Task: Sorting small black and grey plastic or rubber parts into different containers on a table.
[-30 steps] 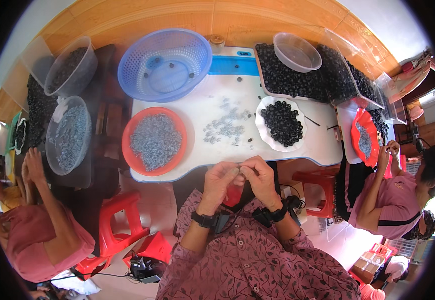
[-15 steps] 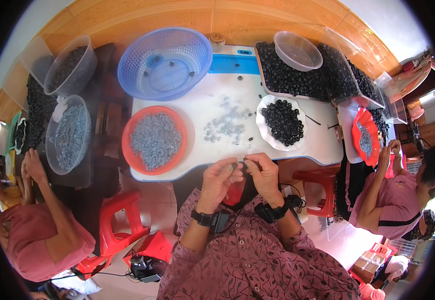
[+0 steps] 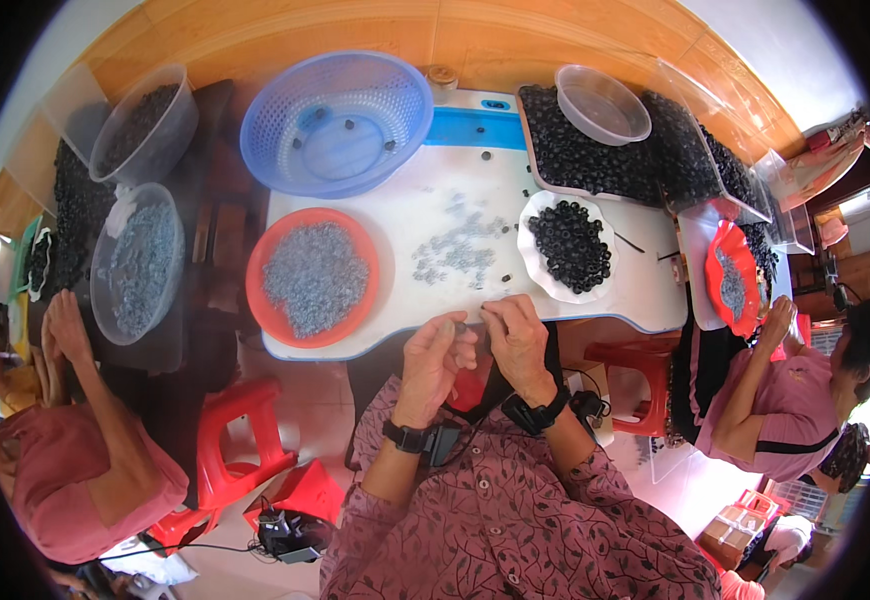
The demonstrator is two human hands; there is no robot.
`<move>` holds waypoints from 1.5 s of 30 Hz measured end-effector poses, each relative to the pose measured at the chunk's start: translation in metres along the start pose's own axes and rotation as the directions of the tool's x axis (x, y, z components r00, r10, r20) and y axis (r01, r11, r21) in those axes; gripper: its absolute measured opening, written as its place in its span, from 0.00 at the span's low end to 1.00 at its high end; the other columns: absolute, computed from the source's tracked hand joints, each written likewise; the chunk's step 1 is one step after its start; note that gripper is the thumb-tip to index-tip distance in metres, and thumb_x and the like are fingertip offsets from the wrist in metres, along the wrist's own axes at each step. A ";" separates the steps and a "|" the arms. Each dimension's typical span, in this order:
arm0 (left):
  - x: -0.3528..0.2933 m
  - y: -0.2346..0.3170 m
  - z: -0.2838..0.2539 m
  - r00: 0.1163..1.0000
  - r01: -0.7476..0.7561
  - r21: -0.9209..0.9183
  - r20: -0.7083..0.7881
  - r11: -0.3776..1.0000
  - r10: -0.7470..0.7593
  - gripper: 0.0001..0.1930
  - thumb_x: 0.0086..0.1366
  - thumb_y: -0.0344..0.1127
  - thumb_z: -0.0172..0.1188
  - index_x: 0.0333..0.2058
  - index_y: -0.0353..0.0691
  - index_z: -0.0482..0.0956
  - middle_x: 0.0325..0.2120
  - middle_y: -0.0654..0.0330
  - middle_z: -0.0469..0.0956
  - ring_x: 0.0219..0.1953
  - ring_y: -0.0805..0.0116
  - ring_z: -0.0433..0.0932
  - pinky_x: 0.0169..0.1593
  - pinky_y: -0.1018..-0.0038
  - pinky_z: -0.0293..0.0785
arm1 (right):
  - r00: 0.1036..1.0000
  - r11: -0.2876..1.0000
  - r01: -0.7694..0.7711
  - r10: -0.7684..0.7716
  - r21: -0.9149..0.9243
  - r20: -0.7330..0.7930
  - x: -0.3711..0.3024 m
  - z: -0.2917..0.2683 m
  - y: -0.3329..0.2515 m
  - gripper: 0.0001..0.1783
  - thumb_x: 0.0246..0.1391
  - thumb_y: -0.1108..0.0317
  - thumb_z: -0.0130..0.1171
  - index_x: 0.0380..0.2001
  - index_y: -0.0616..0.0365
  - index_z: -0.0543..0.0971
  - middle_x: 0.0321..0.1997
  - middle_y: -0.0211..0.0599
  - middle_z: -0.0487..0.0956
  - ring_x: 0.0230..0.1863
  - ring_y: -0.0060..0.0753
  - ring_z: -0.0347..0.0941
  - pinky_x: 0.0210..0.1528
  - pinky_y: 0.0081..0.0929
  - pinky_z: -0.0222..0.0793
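My left hand (image 3: 433, 352) and my right hand (image 3: 515, 338) meet at the near edge of the white table (image 3: 415, 215), fingertips pinched together on a small dark part too tiny to make out. Just beyond my fingers lies a scatter of small grey metal pieces (image 3: 455, 250). A red bowl (image 3: 260, 300) of the same grey pieces sits to the left. A white plate (image 3: 528, 255) of black rubber rings stands to the right of the scatter.
A blue mesh basket (image 3: 335, 125) and a dark tray (image 3: 530, 150) heaped with black rings, holding a clear bowl (image 3: 600, 105), stand at the back. Clear tubs (image 3: 135, 265) sit left. Other people work at left (image 3: 65, 330) and right (image 3: 770, 385). Red stools (image 3: 230, 440) stand below.
My two hands have shifted slightly up toward the table edge, staying pinched together. Nothing else has moved.
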State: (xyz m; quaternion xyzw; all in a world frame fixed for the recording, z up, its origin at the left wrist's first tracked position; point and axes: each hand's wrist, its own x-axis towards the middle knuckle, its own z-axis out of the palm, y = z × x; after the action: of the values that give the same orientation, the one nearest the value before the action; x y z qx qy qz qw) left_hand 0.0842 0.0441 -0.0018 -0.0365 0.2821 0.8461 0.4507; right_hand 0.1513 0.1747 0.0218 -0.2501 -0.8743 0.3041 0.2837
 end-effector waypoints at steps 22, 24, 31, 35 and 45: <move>0.002 -0.009 0.004 0.999 -0.046 0.061 -0.016 0.997 0.047 0.11 0.73 0.36 0.50 0.45 0.34 0.75 0.32 0.58 0.79 0.26 0.73 0.75 0.32 0.76 0.74 | 0.993 1.000 0.003 -0.005 -0.013 -0.120 0.000 -0.012 0.024 0.08 0.50 0.80 0.62 0.36 0.61 0.79 0.34 0.38 0.76 0.28 0.31 0.75 0.30 0.24 0.70; 0.001 -0.009 0.005 0.999 -0.047 0.067 -0.023 0.997 0.048 0.11 0.73 0.36 0.50 0.46 0.34 0.75 0.32 0.58 0.79 0.26 0.74 0.75 0.32 0.76 0.74 | 0.994 0.999 -0.050 0.048 -0.018 -0.101 0.002 -0.011 0.022 0.07 0.50 0.76 0.63 0.34 0.56 0.80 0.34 0.37 0.77 0.30 0.40 0.77 0.30 0.30 0.73; -0.001 -0.010 0.004 0.998 -0.067 0.124 -0.008 0.990 0.068 0.11 0.72 0.33 0.51 0.47 0.33 0.75 0.33 0.58 0.79 0.27 0.74 0.74 0.32 0.78 0.73 | 0.993 0.994 -0.075 0.066 -0.085 -0.099 0.006 -0.008 0.019 0.06 0.50 0.73 0.65 0.34 0.55 0.80 0.34 0.35 0.76 0.30 0.40 0.77 0.31 0.32 0.73; 0.000 -0.010 0.003 0.999 -0.033 0.092 -0.020 0.995 0.035 0.11 0.72 0.32 0.52 0.47 0.33 0.75 0.35 0.55 0.80 0.29 0.74 0.76 0.34 0.77 0.76 | 0.995 0.985 -0.045 0.029 -0.165 -0.095 0.007 -0.007 0.020 0.04 0.51 0.73 0.63 0.32 0.55 0.79 0.33 0.36 0.75 0.30 0.41 0.76 0.31 0.33 0.72; 0.001 -0.009 0.004 1.000 -0.025 0.037 0.011 0.999 0.025 0.13 0.71 0.30 0.53 0.51 0.33 0.74 0.38 0.55 0.80 0.34 0.73 0.78 0.38 0.77 0.78 | 0.984 0.964 -0.125 0.090 0.235 0.152 0.002 -0.028 -0.003 0.02 0.58 0.76 0.56 0.34 0.62 0.75 0.31 0.41 0.73 0.27 0.36 0.74 0.29 0.29 0.69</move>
State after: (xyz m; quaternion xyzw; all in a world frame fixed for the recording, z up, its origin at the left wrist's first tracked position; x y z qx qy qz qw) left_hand 0.0912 0.0507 -0.0031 -0.0204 0.2957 0.8466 0.4421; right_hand 0.1671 0.1852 0.0427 -0.2386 -0.8333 0.4409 0.2331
